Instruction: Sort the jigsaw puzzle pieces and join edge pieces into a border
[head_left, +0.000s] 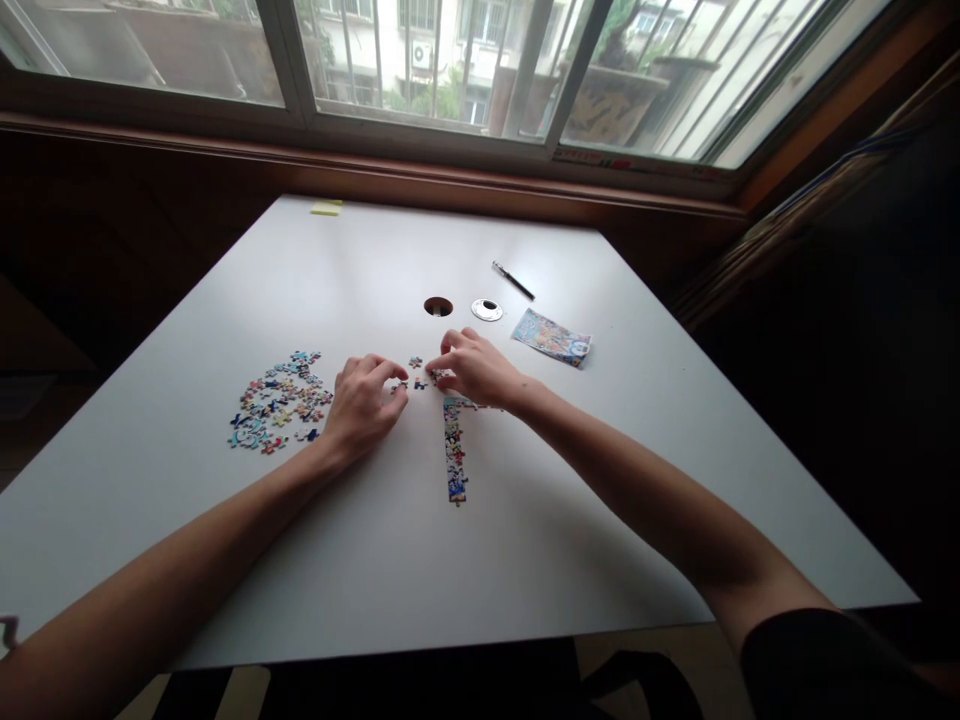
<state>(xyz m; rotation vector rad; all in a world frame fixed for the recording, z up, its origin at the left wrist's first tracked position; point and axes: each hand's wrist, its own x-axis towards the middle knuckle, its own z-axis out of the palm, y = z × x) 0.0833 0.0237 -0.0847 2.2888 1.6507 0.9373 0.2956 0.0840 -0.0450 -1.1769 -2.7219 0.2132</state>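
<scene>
A pile of loose colourful puzzle pieces (279,403) lies on the white table (390,560) at the left. A joined strip of pieces (454,455) runs toward me from under my right hand. My left hand (365,400) rests curled on the table between pile and strip, its fingertips at a small loose piece (400,385). My right hand (477,368) pinches a puzzle piece at the strip's far end. Two more loose pieces (416,372) lie between the hands.
A printed picture card (552,338) lies right of my hands. Beyond it are a black pen (513,281), a round cable hole (438,306) and its loose cap (487,310). A yellow note pad (327,207) sits at the far edge under the window.
</scene>
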